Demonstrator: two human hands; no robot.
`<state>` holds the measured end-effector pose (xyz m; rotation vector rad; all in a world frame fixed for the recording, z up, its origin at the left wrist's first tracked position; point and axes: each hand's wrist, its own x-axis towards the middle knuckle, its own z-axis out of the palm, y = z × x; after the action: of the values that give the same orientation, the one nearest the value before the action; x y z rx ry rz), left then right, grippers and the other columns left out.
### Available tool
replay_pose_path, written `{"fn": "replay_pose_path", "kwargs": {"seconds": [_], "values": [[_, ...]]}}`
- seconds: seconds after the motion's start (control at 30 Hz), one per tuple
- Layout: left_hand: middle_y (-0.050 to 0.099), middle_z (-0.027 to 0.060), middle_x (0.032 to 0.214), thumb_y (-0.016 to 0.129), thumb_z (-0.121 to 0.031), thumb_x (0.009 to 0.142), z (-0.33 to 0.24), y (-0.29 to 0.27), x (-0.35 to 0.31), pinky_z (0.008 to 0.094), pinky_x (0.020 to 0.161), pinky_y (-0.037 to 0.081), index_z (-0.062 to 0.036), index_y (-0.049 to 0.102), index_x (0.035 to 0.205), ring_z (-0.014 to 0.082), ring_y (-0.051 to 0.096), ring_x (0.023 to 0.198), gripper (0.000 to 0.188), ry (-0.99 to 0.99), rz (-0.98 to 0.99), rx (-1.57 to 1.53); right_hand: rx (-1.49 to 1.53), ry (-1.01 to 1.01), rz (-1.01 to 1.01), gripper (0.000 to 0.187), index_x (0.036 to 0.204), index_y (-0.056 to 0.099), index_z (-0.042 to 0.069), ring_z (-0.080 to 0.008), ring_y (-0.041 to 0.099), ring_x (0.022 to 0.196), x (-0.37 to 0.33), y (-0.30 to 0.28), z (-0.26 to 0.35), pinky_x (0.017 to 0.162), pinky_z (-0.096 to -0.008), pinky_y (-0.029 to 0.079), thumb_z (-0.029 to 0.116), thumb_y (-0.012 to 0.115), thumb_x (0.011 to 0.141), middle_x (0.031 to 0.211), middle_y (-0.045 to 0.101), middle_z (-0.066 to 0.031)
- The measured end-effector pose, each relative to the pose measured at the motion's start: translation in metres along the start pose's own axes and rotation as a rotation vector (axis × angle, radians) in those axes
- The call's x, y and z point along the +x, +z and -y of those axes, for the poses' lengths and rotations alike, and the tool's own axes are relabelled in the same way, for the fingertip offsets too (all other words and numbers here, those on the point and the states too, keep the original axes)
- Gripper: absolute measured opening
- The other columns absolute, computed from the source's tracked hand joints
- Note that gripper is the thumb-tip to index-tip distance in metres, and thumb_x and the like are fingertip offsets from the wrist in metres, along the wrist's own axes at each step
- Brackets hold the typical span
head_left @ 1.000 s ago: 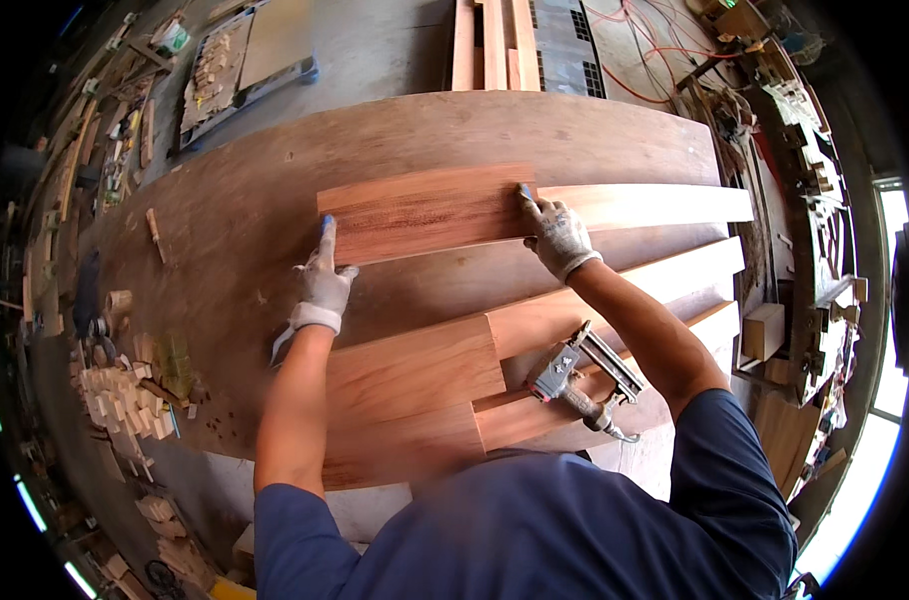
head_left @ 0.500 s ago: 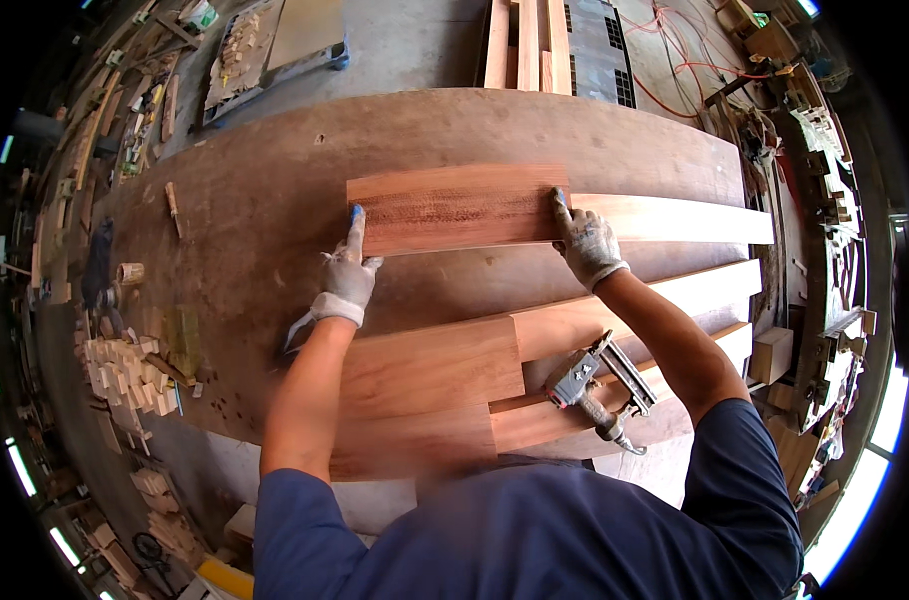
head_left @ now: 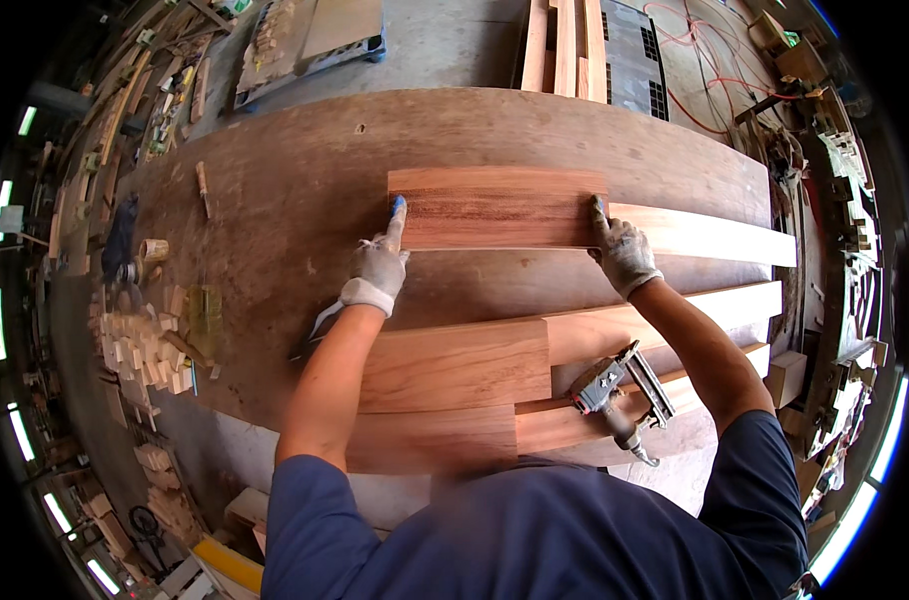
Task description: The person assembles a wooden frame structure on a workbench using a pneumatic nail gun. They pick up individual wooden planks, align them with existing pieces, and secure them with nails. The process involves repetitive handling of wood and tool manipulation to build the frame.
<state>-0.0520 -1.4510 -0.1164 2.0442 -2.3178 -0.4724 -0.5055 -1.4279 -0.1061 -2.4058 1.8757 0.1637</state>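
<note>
In the head view, a wide reddish-brown plank lies crosswise between the two hands, above the broad brown worktop, its dark, rough-looking grain band facing up.

The left hand, in a pale work glove with a blue index tip, is at the plank's left end. Its index finger is straight, its tip touching the plank's face; the thumb sits by the near edge and the other fingers are bent. The right hand, also gloved, is at the plank's right end, index finger straight along the face, the remaining fingers folded. I cannot tell whether either hand pinches the plank, since its underside is hidden.

From the plank's right end a paler narrow board runs on to the right; whether they butt or overlap is unclear. Nearer the person than the plank are two more wide planks, an upper one and a lower one, each with a narrow board continuing to its right.

To the lower right of the plank, a pneumatic nail gun rests on these narrow boards. Well to its lower left is a heap of small wood blocks. Beyond its far side are long timber strips, and to its upper right, loops of red hose.
</note>
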Motion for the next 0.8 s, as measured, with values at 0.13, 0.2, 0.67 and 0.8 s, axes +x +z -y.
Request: {"fn": "replay_pose_path", "kwargs": {"seconds": [0.13, 0.2, 0.67, 0.8], "values": [[0.077, 0.0212, 0.120, 0.080, -0.019, 0.095, 0.004, 0.002, -0.001, 0.0542, 0.093, 0.059, -0.0360, 0.015, 0.176, 0.0430, 0.075, 0.108, 0.105, 0.004, 0.000, -0.007, -0.005, -0.012, -0.003, 0.104, 0.173, 0.022, 0.005, -0.0361, 0.070, 0.095, 0.002, -0.002, 0.000, 0.080, -0.0515, 0.059, 0.031, 0.082, 0.092, 0.106, 0.069, -0.0171], [0.077, 0.0214, 0.120, 0.080, -0.019, 0.095, 0.004, 0.002, -0.002, 0.0546, 0.095, 0.059, -0.0356, 0.015, 0.176, 0.0434, 0.075, 0.108, 0.105, -0.005, 0.004, -0.017, -0.008, -0.012, -0.002, 0.104, 0.172, 0.022, 0.005, -0.0361, 0.070, 0.094, 0.001, 0.000, -0.001, 0.080, -0.0512, 0.059, 0.031, 0.082, 0.092, 0.106, 0.069, -0.0170], [0.061, 0.0119, 0.159, 0.078, -0.004, 0.095, 0.003, 0.005, -0.004, 0.0608, 0.117, 0.043, -0.0283, 0.019, 0.176, 0.0396, 0.066, 0.135, 0.103, 0.009, -0.026, -0.099, 0.010, -0.045, -0.005, 0.098, 0.171, 0.025, 0.003, -0.0394, 0.071, 0.095, -0.003, -0.001, -0.002, 0.080, -0.0524, 0.060, 0.025, 0.080, 0.093, 0.105, 0.070, -0.0202], [0.061, 0.0151, 0.157, 0.080, -0.007, 0.094, 0.003, 0.001, -0.001, 0.0554, 0.111, 0.050, -0.0280, 0.016, 0.177, 0.0397, 0.067, 0.133, 0.106, 0.011, 0.001, -0.140, 0.024, -0.019, -0.009, 0.094, 0.171, 0.026, 0.003, -0.0400, 0.071, 0.096, -0.003, -0.005, 0.000, 0.082, -0.0525, 0.061, 0.021, 0.077, 0.094, 0.107, 0.070, -0.0213]]}}
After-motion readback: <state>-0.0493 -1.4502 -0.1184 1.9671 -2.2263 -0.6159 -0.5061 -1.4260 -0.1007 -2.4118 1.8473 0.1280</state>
